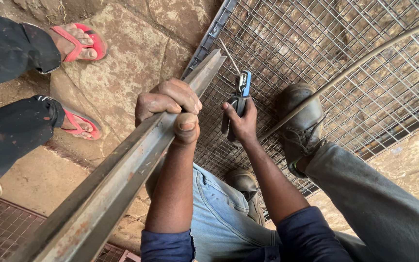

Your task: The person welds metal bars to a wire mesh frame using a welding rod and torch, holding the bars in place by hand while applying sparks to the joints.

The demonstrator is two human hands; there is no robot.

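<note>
Left hand (pixel 168 104) is clenched around the steel bar (pixel 122 170), which runs from 7 to 1 o'clock over the mesh (pixel 364 48). Right hand (pixel 241 121) holds pliers (pixel 241 94) at centre, fingers wrapped on the handles. Bar judged heavy, rigid, rusty; grip mid-length, as now.

Soft, even daylight with faint shadows, sharp focus throughout, and wide-angle stretching at the edges.

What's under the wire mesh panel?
Reddish stone ground shows through the wire mesh panel everywhere the grid is open. A dark shoe stands on the mesh and the right hand with pliers hovers over it, hiding those patches.
</note>
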